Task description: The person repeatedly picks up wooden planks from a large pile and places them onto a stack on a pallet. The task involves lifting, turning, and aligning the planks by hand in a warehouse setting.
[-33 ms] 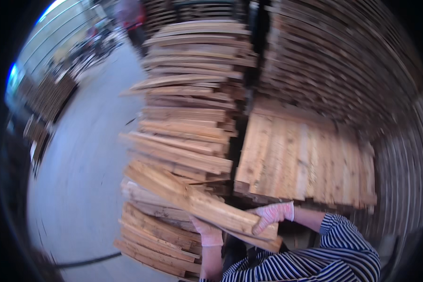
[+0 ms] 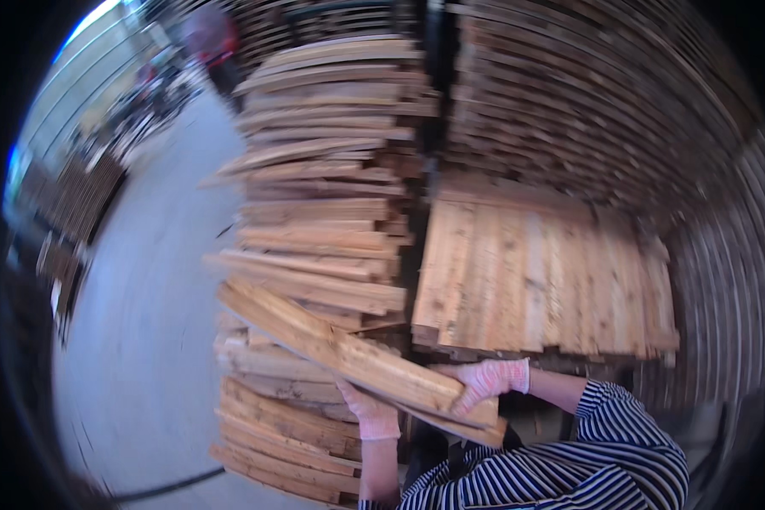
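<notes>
Slanting in front of me is a small bundle of wooden boards (image 2: 340, 350), at least two pieces lying on each other. My right hand (image 2: 491, 381), in a pink-and-white knit glove, grips the bundle near its right end, fingers over the top. Under its middle, my left hand (image 2: 372, 414) in a matching glove is closed around the lower edge; part of its fingers is hidden by the wood. The bundle's far left end reaches over a long stack of rough boards (image 2: 314, 246).
A neat layer of boards laid side by side (image 2: 535, 280) sits to the right. Behind it rises a tall stack of wood (image 2: 569, 110). Grey floor (image 2: 136, 297) runs along the left, with smaller wood piles (image 2: 85, 200) beyond. A blurred person (image 2: 211, 42) stands at the far left.
The stacks have shifted left in the picture as my view turned slightly right. Both hands keep hold of the boards, which sit slightly higher and farther left in view.
</notes>
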Action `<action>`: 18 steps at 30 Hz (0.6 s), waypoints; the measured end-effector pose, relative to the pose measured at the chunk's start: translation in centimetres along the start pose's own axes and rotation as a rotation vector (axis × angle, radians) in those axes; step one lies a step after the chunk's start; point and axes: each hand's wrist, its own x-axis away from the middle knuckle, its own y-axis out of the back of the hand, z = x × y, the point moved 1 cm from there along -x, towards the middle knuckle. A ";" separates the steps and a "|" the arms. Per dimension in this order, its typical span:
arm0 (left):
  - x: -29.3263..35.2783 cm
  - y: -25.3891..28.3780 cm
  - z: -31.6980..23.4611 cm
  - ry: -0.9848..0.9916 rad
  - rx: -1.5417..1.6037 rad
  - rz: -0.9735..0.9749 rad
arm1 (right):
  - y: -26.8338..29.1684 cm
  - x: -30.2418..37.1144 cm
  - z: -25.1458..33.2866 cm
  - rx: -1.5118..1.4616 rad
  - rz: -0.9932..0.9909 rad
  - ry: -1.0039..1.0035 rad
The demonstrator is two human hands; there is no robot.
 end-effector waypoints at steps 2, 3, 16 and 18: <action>-1.5 -5.6 2.3 0.031 -0.131 0.059 | 0.4 2.4 1.6 0.251 -0.506 0.206; -1.4 -9.0 3.9 0.010 -0.191 0.019 | 0.6 4.0 3.3 0.384 -0.675 0.228; -0.5 -20.7 35.4 0.797 -0.442 0.374 | 8.9 30.7 -8.0 0.224 -1.439 -0.112; 0.3 -21.5 40.2 0.866 -0.473 0.366 | 10.5 37.1 -12.1 0.225 -1.521 -0.222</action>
